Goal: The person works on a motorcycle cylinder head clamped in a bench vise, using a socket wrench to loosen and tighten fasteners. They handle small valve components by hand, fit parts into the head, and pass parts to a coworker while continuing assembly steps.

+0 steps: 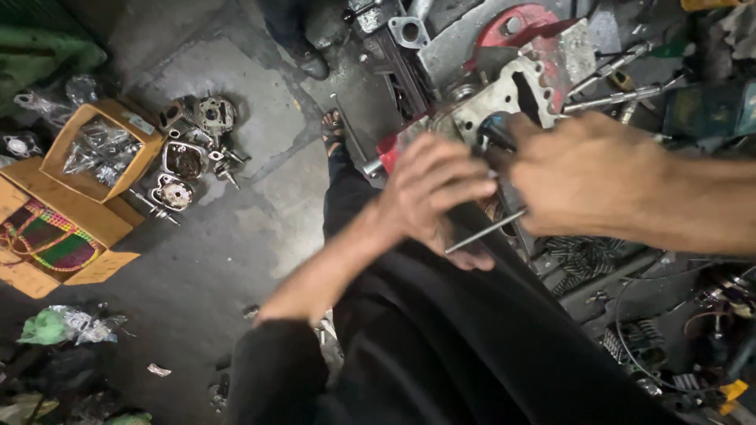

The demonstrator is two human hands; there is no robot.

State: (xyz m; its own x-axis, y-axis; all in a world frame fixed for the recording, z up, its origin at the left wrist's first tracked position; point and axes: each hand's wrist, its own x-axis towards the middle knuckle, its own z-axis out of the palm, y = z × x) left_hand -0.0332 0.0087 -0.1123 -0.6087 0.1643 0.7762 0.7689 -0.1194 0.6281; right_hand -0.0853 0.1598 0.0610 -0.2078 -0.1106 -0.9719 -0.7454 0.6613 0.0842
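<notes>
We are looking down over dark trousers [472, 346] at a grey engine casing [504, 98] with a toothed edge and a red part [516, 24] behind it, standing on the concrete floor [197, 260] near the top of the view, just right of the middle. Our right hand [587, 177] comes in from the right edge and is wrapped round a dark tool handle [494, 130] that sits against the casing; its fingers are curled tight on it. Our left hand [441, 193] is bunched in front of the casing, fingers folded in narrow, and a thin metal rod [484, 230] sticks out below it toward the right hand; the blur keeps us from telling whether the left fingers truly pinch the rod or only lie over it. To do this well, in our judgement, we should keep the tool square to the casing, let the left hand steady the thin rod close to where it meets the metal, and press evenly, since a slip would drive knuckles into the toothed edge. A foot in a sandal [333, 130] rests just left of the casing. Long bolts [610, 98] lie to the right of the casing. Well apart on the floor toward the left edge sit small engine parts [189, 149] and open cardboard boxes [79, 197], one with clear plastic bags in it.
</notes>
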